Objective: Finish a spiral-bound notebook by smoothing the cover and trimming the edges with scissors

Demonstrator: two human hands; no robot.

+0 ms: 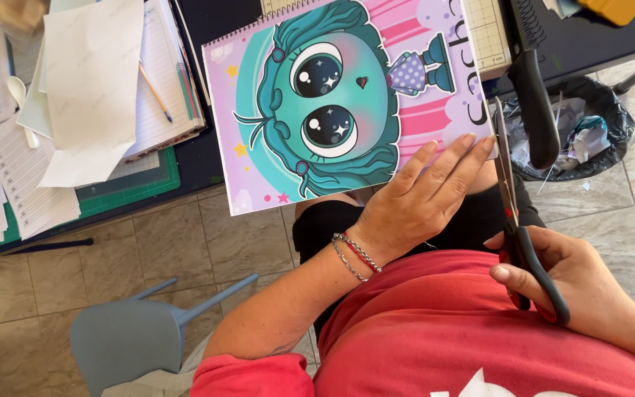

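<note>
My left hand [424,195] holds a spiral-bound notebook [332,95] by its near right corner. The cover shows a teal cartoon character with big dark eyes on a pink and lilac ground. My right hand [575,283] grips scissors [516,213] with dark grey and red handles. The blades point away from me and run along the cover's right edge, beside my left fingertips. Silver and red bracelets circle my left wrist.
A dark table [200,158] carries loose papers [90,81], a lined notebook with a pencil [154,92], a green cutting mat [134,184] and a paper trimmer's black handle [534,103]. A black-lined waste bin [597,125] stands at right, a grey stool [134,338] on the tiled floor.
</note>
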